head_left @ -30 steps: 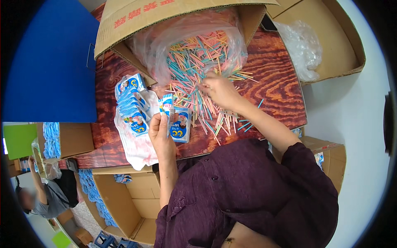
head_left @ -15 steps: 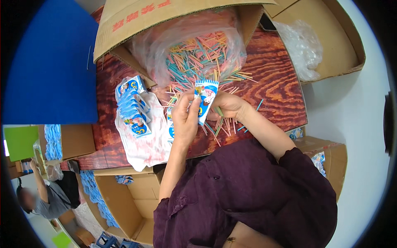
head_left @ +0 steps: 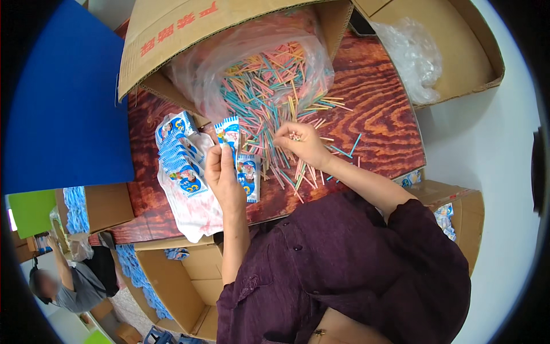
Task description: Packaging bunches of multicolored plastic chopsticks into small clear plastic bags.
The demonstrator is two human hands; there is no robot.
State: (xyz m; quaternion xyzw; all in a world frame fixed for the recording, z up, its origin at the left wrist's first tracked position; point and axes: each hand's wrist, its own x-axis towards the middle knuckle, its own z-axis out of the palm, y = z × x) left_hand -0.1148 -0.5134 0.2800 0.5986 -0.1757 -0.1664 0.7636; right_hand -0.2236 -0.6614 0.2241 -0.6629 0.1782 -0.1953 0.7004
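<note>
A blue-and-white packet (head_left: 228,131) is pinched upright in my left hand (head_left: 227,182), thumb across its front. To its right my right hand (head_left: 309,150) is closed round a small bundle of thin sticks (head_left: 295,136), whose pale ends poke out at the fingers. Beneath it, loose pink, yellow and blue-green sticks (head_left: 274,121) spill over the table from a clear plastic bag (head_left: 200,86). Another packet (head_left: 248,179) lies flat just right of my left wrist. Several more packets (head_left: 182,157) overlap in a row on a white, pink-smudged cloth (head_left: 192,217) at the left.
A cardboard box (head_left: 172,34) on its side holds the bag at the back of the red wood-grain table (head_left: 372,86). An open carton (head_left: 467,51) with crumpled plastic stands at the far right. Below the table's front left is another carton (head_left: 177,275). A person (head_left: 74,281) works at the lower left.
My left hand has moved left with the packet, away from my right hand. My right hand has shifted up and left, now showing stick ends in its grip. The flat packet is less covered.
</note>
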